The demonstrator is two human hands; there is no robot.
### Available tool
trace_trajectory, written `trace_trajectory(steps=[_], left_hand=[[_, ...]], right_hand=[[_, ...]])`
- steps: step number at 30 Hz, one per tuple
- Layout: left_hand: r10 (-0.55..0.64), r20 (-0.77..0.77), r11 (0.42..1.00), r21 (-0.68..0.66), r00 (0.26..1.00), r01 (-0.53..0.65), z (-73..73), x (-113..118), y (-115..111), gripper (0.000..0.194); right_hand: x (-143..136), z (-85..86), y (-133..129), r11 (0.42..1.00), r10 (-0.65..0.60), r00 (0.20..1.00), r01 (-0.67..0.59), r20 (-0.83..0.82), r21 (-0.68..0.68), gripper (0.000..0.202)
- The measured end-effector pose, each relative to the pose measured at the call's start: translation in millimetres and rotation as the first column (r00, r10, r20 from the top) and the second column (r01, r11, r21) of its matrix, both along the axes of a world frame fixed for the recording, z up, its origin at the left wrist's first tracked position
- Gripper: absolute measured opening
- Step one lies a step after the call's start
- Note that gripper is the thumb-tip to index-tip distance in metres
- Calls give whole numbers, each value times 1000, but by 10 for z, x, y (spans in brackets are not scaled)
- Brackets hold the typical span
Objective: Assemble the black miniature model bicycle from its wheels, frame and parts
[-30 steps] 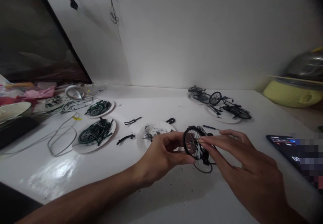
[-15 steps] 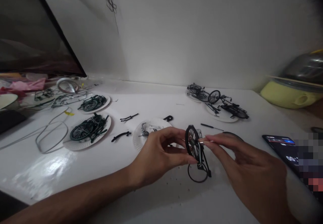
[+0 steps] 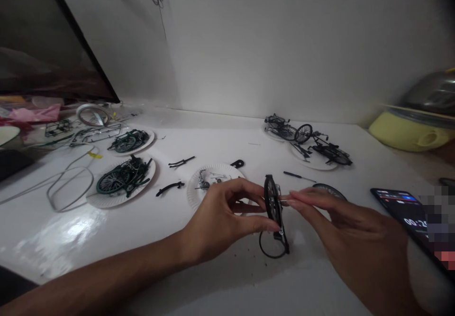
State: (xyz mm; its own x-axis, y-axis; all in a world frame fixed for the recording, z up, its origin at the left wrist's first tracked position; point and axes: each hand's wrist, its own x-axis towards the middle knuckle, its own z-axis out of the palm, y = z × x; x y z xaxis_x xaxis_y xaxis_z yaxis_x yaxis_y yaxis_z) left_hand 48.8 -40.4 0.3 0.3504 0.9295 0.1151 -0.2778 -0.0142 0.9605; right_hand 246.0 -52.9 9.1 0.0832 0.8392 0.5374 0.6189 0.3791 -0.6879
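My left hand (image 3: 220,218) pinches a partly built black model bicycle (image 3: 272,201) between thumb and fingers. Its spoked wheel is upright, seen almost edge-on, and a thin black ring (image 3: 272,255) hangs at the lower end. On the wheel's right side, my right hand (image 3: 350,233) grips a thin silvery rod (image 3: 285,200) with thumb and forefinger. The rod's tip meets the wheel near its hub; what kind of piece it is cannot be made out. Behind the right fingers lies another black wheel (image 3: 334,191), partly covered.
A paper plate (image 3: 192,197) with small metal parts stands behind my left hand. Black curved parts (image 3: 170,188) and a screwdriver (image 3: 298,177) lie nearby. Plates of green bicycle parts (image 3: 115,181) are left, black model bicycles (image 3: 330,153) back right, a phone (image 3: 398,211) right.
The model bicycle has turned slightly, so its wheel shows narrower and its lower ring sits further left. Both hands keep their grip. The view has shifted a little.
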Motion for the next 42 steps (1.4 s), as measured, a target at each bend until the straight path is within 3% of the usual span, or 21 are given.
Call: trace_trajectory(steps=[16,24,36,42], left_hand=[[20,-43,998,58,999,-18,5,-8,-3,33],[-32,-11,999,33,999,32,40,-8,1,31],[-88,4,996,-18,996,88,49,-37,55,29],[-67,-40,997,45,997,69,47,-53,83,17]], right_hand=[[-22,-30,-38,997,-66,998,65,-17,-48,7],[-31,-3,-24,1000,23,999,-23,-44,7,5],[-17,-31,33,993,-14,991,-1,-131,-117,8],[-4,-44,43,987,4,985,-32,-174,-159,7]])
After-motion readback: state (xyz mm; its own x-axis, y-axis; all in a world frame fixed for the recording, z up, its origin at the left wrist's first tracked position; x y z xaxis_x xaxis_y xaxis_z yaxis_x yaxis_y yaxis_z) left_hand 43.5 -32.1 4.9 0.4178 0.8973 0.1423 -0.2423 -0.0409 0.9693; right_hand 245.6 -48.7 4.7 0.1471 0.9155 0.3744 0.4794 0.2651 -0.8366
